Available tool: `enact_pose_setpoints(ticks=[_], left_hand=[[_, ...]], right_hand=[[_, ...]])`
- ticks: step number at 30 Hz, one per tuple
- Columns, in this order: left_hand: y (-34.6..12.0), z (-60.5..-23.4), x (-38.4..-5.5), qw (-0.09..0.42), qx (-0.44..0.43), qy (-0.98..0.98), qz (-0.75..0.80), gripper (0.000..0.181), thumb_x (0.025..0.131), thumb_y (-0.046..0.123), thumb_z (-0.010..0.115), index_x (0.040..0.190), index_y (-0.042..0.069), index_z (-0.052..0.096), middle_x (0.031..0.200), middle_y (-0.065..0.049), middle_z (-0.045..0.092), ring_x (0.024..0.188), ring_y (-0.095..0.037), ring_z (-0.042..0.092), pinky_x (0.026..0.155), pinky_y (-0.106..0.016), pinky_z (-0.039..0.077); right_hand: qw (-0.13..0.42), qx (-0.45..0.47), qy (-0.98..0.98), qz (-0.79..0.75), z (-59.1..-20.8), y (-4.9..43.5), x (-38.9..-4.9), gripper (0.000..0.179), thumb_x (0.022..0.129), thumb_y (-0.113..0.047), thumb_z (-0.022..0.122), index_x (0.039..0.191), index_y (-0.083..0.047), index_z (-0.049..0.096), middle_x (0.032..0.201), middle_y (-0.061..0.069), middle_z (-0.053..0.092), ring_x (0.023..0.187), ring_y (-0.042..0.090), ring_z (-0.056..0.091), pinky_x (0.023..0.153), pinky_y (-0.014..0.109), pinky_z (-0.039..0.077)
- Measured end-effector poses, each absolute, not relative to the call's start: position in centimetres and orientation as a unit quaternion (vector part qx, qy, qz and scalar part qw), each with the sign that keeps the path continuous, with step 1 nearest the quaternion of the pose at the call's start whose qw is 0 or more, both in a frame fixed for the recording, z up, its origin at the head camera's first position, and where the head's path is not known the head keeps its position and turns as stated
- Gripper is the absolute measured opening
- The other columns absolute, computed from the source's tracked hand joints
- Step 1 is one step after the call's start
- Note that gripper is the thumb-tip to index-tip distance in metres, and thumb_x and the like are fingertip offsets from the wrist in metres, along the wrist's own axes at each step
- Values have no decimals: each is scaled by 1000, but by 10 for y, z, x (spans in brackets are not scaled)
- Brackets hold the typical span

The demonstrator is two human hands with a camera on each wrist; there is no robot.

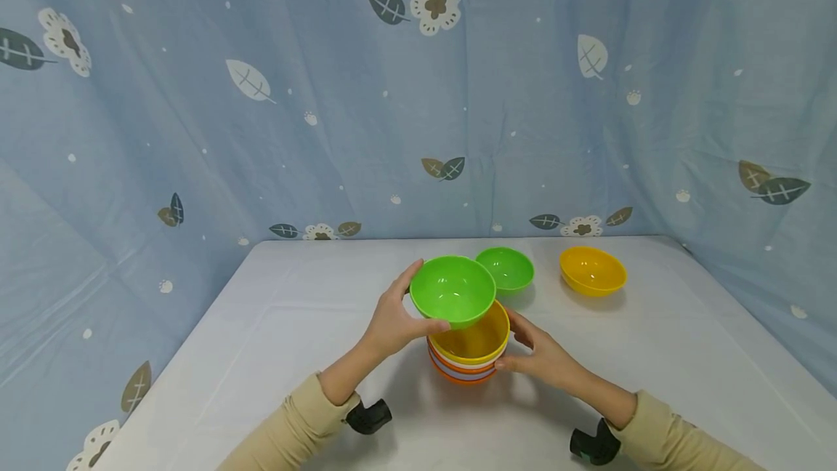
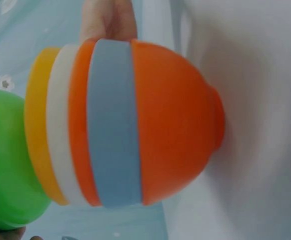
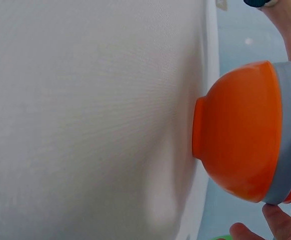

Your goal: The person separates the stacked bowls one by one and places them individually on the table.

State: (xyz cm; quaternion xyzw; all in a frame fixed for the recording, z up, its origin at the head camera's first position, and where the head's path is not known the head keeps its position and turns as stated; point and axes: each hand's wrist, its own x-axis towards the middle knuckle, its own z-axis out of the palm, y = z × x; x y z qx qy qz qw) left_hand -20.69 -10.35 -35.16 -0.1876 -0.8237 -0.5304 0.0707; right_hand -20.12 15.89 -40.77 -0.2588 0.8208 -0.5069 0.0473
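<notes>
In the head view a green bowl [image 1: 453, 289] is gripped by its rim in my left hand [image 1: 393, 318], thumb in front and fingers at the far left side. It hangs tilted over a stack of nested bowls. The yellow bowl [image 1: 476, 336] is uppermost in that stack. Below it, in the left wrist view, come a white bowl [image 2: 60, 125], an orange bowl [image 2: 81, 125], a grey-blue bowl [image 2: 114, 125] and a bottom orange bowl [image 2: 173, 125]. My right hand [image 1: 541, 353] holds the stack's right side between thumb and fingers.
Behind the stack, a second green bowl [image 1: 506, 270] stands on the white table [image 1: 294, 289]. Farther right stands another yellow bowl [image 1: 592, 271]. A blue patterned curtain [image 1: 327, 93] hangs behind the table. Each wrist carries a black camera mount [image 1: 369, 417].
</notes>
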Motion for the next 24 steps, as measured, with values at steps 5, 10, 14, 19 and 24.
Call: enact_pose_setpoints(ticks=[5,10,14,19,24], left_hand=[[-106,-343,-208,73,-180,-824,-532,111,57,61,76,144,11,29,145,-11,33,130,-33,34,100,-54,33],[-108,-340,-214,76,-168,-827,-531,112,56,61,76,144,10,29,145,-11,34,127,-33,37,100,-52,36],[-111,-341,-220,86,-166,-831,-524,113,55,64,75,143,8,30,143,-13,36,124,-33,40,98,-50,38],[-116,-341,-227,103,-161,-833,-519,112,57,60,76,143,5,29,142,-15,36,120,-32,43,95,-49,41],[-121,-338,-232,103,-143,-836,-520,106,60,48,81,143,7,29,144,-14,35,119,-32,44,93,-48,42]], right_hand=[[43,-264,820,-506,-409,159,-202,83,78,-19,73,142,1,25,140,23,37,126,43,36,99,58,32],[41,-257,823,-505,-409,159,-202,82,77,-20,73,142,0,27,139,21,39,125,42,37,99,57,32],[41,-253,826,-502,-409,158,-202,82,77,-20,74,142,0,28,139,21,40,125,41,37,99,57,32],[38,-255,827,-500,-409,158,-201,82,77,-20,74,141,1,27,138,22,40,124,42,38,99,58,32],[32,-255,834,-489,-408,158,-200,82,76,-21,74,141,2,28,139,22,39,125,42,38,98,57,33]])
